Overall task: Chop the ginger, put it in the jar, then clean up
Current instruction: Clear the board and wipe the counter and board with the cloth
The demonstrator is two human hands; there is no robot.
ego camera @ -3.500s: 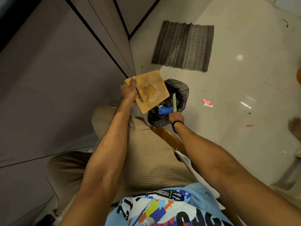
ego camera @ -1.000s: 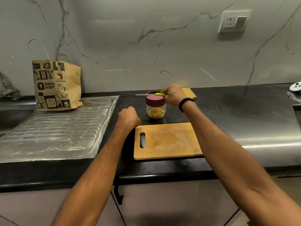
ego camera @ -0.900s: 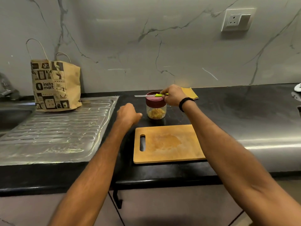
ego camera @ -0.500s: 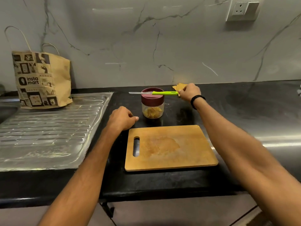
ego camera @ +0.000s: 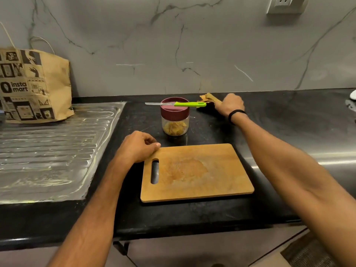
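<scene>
A clear jar (ego camera: 175, 122) with a maroon lid holds chopped ginger and stands on the black counter. A green-handled knife (ego camera: 183, 104) lies flat across the lid, held by no hand. The wooden chopping board (ego camera: 196, 172) lies in front of the jar, with a damp stain in its middle. My left hand (ego camera: 137, 146) rests with curled fingers at the board's far left corner, thumb touching the edge. My right hand (ego camera: 229, 106) grips a yellow-brown cloth (ego camera: 209, 98) on the counter, right of the jar.
A steel draining board (ego camera: 52, 149) fills the left side, with a brown paper bag (ego camera: 32, 85) standing at its back. A marble wall with a socket (ego camera: 285, 3) rises behind. A steel surface (ego camera: 331, 160) lies at the right. The counter's front edge (ego camera: 173, 232) is near me.
My right hand laid the knife across the jar lid, let it go and moved right onto the cloth. My left hand moved up to the board's corner. Earlier I scraped the board over a bin.
</scene>
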